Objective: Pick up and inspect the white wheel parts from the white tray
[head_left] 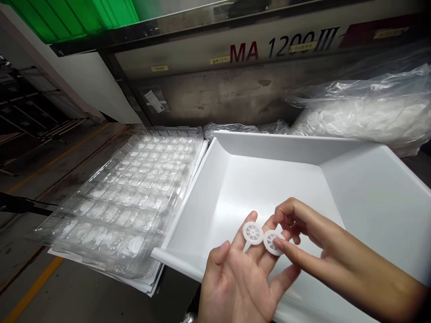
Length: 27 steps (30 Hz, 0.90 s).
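My left hand is palm up over the near side of a white bin, its fingers extended. A small round white plastic wheel with spokes rests at its fingers, a short pale stem showing beneath. Beside it is a second white spoked wheel, which my right hand pinches between thumb and fingers. That wheel's rim is partly covered by my right thumb. The two wheels lie almost edge to edge. Left of the bin, a clear blister tray has rows of pockets, with white parts in many of them.
The white bin has raised sloping walls. Paper sheets lie beneath the blister tray. Clear plastic bags of whitish material sit behind the bin, against a machine marked MA 1200III. A green crate stands at upper left.
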{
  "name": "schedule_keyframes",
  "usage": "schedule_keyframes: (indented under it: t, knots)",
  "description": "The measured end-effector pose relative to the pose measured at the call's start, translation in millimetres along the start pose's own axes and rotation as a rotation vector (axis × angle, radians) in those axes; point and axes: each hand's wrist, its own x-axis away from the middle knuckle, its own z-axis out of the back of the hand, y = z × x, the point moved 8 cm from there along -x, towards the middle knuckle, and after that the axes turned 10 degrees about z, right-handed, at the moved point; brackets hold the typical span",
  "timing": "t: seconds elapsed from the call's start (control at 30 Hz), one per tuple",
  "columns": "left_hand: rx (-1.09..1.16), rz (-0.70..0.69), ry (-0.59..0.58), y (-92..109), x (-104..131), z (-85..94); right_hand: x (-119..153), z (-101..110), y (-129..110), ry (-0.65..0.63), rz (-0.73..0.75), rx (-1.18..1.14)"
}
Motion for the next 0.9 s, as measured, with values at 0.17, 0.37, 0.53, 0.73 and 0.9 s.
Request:
schedule_keyframes:
  t: [0.17,0.37,0.53,0.73,0.9]
  knots:
    - [-0.050,-0.019,0.024,0,1,1.7,0,-1,-2,-0.004,0.002,0.076]
    - [-0.031,-0.046,0.069,-1,2,6.1,-3,-1,-9,-0.001,0.245,0.213]
    - [0.025,-0.030,0.006,-2,1,10.4,-1,-5,-20,0.028,0.410,0.358]
    - [-0.012,-0.016,0.007,-2,3,9.5,2,-5,-34,0.136,0.497,0.497]
    - [-0.050,-0.010,0.008,-3,2,8.8,4,-9,-42,0.163,0.600,0.544]
